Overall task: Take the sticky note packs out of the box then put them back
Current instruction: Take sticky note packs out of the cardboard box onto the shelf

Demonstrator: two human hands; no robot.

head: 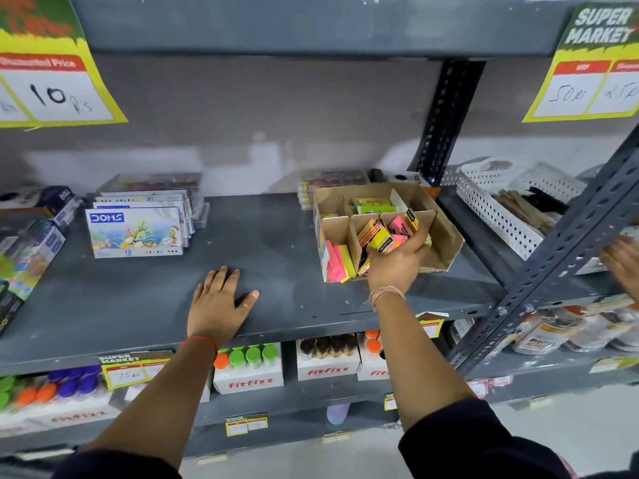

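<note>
A brown cardboard box (446, 233) with dividers stands on the grey shelf (276, 299), right of centre. It holds sticky note packs: pink and yellow ones (337, 261) in the front left compartment, green ones (373, 205) at the back. My right hand (397, 262) reaches into the box's front middle compartments, fingers closed around several pink and yellow packs (383, 235). My left hand (218, 299) lies flat on the bare shelf, fingers spread, holding nothing.
DOMS colour boxes (136, 231) stand at the left of the shelf. A white perforated basket (498, 209) sits right of a slotted upright (446, 119). Another person's hand (622, 261) shows at the far right. Fitfizz bottle boxes (249, 369) fill the shelf below.
</note>
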